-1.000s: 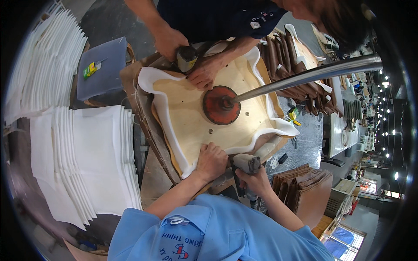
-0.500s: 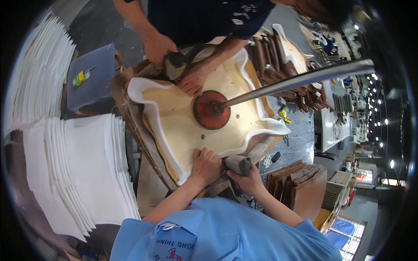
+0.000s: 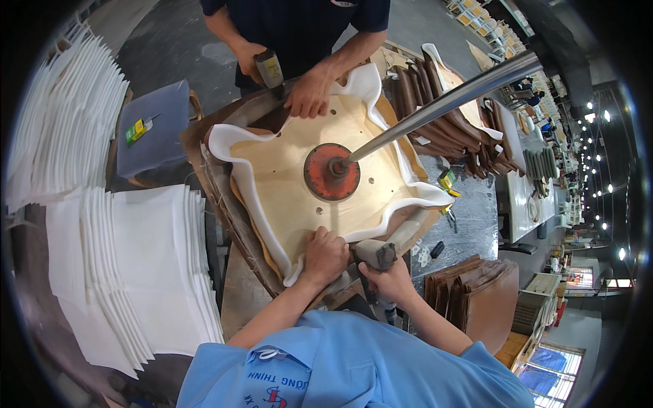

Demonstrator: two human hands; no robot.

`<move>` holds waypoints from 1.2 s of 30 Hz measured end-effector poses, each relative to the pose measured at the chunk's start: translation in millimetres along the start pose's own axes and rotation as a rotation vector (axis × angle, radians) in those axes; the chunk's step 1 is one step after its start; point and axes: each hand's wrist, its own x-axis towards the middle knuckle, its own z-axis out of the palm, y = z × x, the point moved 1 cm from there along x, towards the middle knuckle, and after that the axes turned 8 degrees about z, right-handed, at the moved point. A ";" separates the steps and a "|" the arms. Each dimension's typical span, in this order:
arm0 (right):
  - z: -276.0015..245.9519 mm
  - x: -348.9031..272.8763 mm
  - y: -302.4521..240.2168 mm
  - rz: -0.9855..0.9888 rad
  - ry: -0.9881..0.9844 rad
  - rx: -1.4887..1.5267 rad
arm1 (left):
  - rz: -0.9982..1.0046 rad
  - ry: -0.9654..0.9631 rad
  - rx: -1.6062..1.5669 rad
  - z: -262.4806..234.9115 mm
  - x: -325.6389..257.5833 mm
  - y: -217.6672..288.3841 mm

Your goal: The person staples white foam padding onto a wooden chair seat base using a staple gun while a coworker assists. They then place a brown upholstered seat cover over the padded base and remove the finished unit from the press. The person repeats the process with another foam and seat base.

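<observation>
A pale plywood seat panel lies in front of me, edged with white foam padding and brown cover material below it. A round red press disc on a metal rod bears on its middle. At the near edge my left hand is closed, fingers bent over the padding's edge and knuckles against the wood. Just right of it, my right hand grips a staple gun, its nose near the panel's near edge. What lies under my left fingers is hidden.
Across the panel, a co-worker's hand rests on the far edge; the other holds a second staple gun. White sheets are stacked at left. Brown covers are piled at right. A small yellow-green box lies on a grey-blue cushion.
The co-worker's staple gun has lifted away from the panel, and that person's other hand has moved back to the far edge. My hands stay in nearly the same place; the view has shifted slightly.
</observation>
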 end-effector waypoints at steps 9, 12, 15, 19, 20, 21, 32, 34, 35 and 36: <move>2.5 6.1 -8.9 0.043 0.023 -0.086 | -0.031 -0.035 -0.032 -5.1 -0.6 1.9; 1.4 8.3 -6.7 0.021 0.028 -0.100 | -0.024 -0.034 -0.023 -4.8 1.1 4.3; 1.7 16.9 8.6 -0.120 0.091 -0.168 | -0.019 -0.088 -0.003 -4.4 3.1 7.6; -17.8 7.0 10.9 0.032 -0.041 -0.035 | -0.079 -0.207 -0.011 -1.7 12.5 -8.4; -26.1 2.4 14.9 -0.011 -0.041 0.082 | -0.109 -0.230 -0.029 0.6 17.1 -10.8; -38.7 -6.6 31.8 -0.037 -0.029 0.206 | -0.141 -0.208 -0.090 -5.0 27.1 0.7; -164.2 56.7 64.8 -0.132 -0.043 0.187 | -0.125 -0.162 0.194 77.4 108.4 74.8; -171.7 68.5 57.1 -0.128 -0.067 0.132 | -0.102 -0.136 0.161 84.2 105.8 73.8; -175.4 74.7 53.3 -0.110 -0.085 0.088 | -0.091 -0.118 0.137 87.8 104.6 73.7; -178.4 79.0 49.9 -0.106 -0.111 0.063 | -0.095 -0.084 0.113 90.6 103.7 72.9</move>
